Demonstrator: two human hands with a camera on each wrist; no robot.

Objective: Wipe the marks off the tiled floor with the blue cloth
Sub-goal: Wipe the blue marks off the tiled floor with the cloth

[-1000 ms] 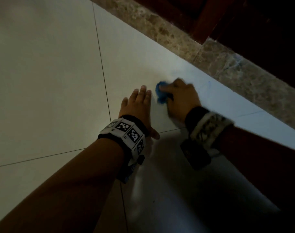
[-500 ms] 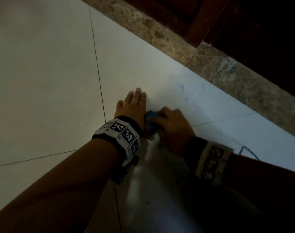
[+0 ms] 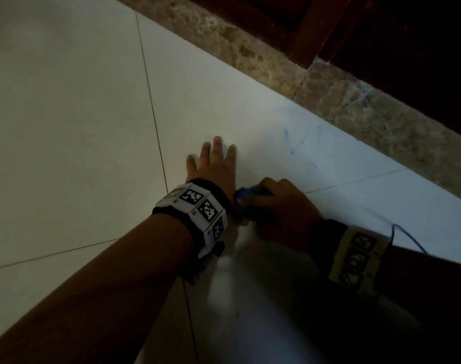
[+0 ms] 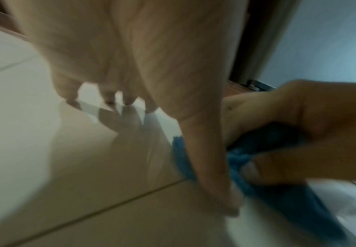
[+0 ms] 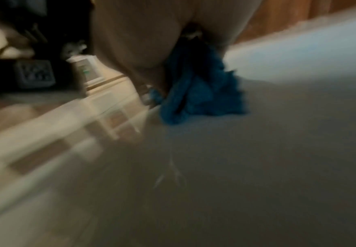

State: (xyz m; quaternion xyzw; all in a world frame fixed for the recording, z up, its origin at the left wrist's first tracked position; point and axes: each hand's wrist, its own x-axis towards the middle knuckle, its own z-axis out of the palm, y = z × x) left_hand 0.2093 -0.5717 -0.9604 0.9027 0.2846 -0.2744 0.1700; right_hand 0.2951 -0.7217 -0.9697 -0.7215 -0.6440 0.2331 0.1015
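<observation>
Right hand (image 3: 279,208) grips bunched blue cloth (image 3: 246,195), no clear long axis; left hand (image 3: 213,164) splayed flat.

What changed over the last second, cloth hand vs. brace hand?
The right hand pulled the blue cloth back toward the body, off the blue marks, which now show uncovered beyond it; it ends beside the left wrist. Its grip on the cloth is unchanged. The left hand stayed flat on the tiled floor.
</observation>
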